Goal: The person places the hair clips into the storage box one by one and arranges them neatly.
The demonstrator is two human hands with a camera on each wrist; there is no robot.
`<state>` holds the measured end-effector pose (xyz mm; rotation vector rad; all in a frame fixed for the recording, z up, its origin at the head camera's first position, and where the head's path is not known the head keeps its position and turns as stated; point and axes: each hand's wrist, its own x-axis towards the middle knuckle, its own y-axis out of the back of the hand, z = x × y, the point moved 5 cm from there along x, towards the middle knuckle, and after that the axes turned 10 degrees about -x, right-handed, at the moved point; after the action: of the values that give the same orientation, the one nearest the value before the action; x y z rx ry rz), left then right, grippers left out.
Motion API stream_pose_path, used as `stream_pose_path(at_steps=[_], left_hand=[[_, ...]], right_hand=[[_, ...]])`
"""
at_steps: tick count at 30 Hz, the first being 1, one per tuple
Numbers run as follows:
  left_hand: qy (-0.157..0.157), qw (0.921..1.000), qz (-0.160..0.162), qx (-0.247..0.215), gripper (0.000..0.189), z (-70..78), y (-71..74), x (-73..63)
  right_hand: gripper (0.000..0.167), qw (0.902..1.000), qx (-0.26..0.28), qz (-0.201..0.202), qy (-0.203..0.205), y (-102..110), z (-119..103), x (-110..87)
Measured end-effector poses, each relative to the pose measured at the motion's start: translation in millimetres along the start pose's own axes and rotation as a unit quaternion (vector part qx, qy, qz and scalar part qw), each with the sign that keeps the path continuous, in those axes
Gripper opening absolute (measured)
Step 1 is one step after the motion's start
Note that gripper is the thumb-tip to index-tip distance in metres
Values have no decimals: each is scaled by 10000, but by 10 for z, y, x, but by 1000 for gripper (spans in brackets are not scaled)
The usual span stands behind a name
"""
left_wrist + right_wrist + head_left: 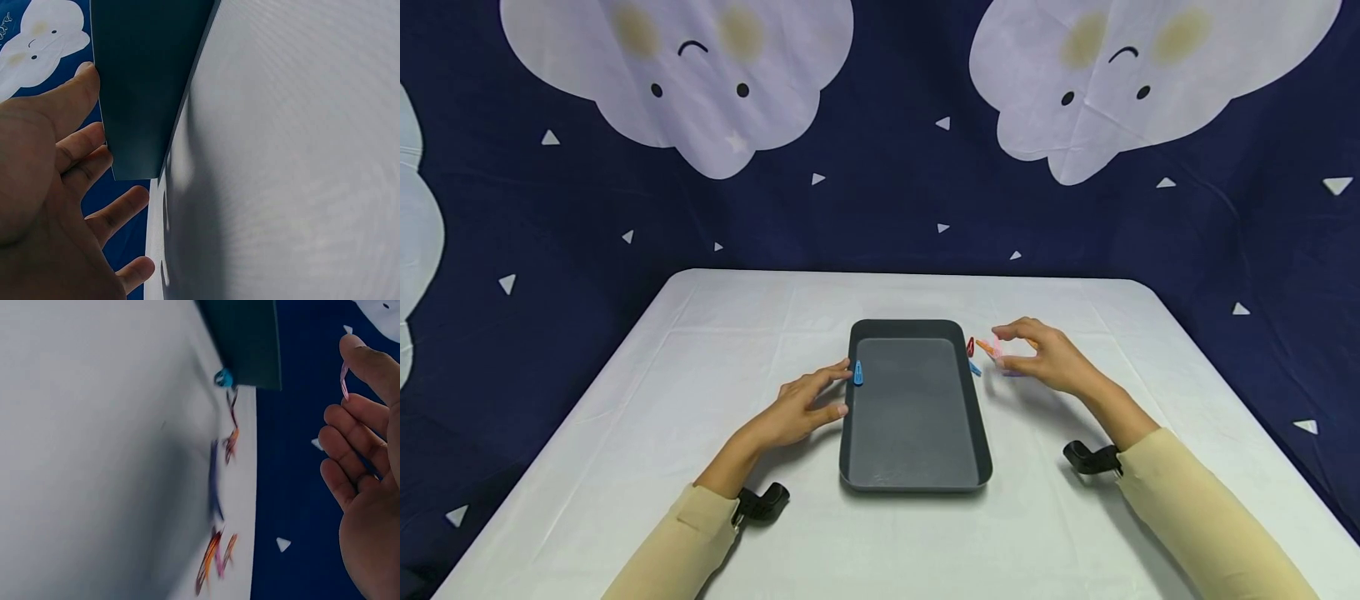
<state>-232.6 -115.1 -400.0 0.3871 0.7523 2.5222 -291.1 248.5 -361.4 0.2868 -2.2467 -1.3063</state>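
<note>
A dark grey rectangular tray (917,417) lies on the white table. My left hand (801,408) rests its fingertips and thumb against the tray's left wall, fingers spread and fairly straight. By those fingertips, a blue hair clip (858,374) sits at the tray's left inner edge. My right hand (1045,357) is raised to the right of the tray, pinching a pink hair clip (344,381) between thumb and index finger. Below it, several loose clips lie on the table: a red clip (971,347), a blue clip (974,367), a purple clip (215,481) and an orange clip (208,562).
The white cloth-covered table (737,317) extends around the tray. Behind it hangs a dark blue curtain (880,208) with clouds and small white triangles. Black wrist cameras are strapped at both sleeves.
</note>
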Motion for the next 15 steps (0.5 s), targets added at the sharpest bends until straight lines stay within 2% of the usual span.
stream_pose_path(at_steps=[15], left_hand=[[9,10000,-16,-6,52,-18,-7,10]], right_hand=[[47,9992,166,283,236,-40,-421,293]])
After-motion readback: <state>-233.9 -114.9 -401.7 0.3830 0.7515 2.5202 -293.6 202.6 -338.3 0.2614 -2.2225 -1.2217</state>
